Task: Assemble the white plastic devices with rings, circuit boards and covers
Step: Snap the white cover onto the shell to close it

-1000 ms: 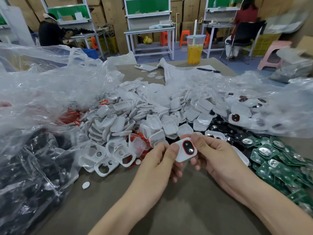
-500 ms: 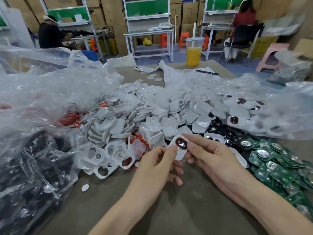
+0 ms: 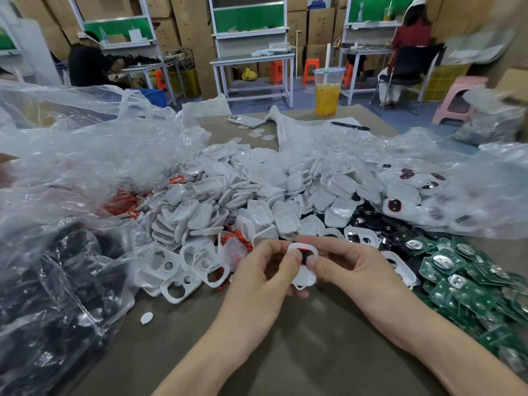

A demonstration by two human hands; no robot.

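Pinching the white device [image 3: 304, 277] in left hand [image 3: 257, 278] and right hand [image 3: 357, 270], apparently pressing it closed. Needs even squeezing next.

Assembly workshop: workbenches [image 3: 254, 57], stacked cartons [image 3: 188, 21], heaped plastic parts [image 3: 243, 195].

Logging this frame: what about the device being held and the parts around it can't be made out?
Head view:
- white device: face mostly covered by the left hand and right hand pinching it; cover seating unclear.
- dark parts, lower left: veiled by crumpled plastic bag.
- paper sheet: print too small.
- green circuit boards: pile cut by right edge.
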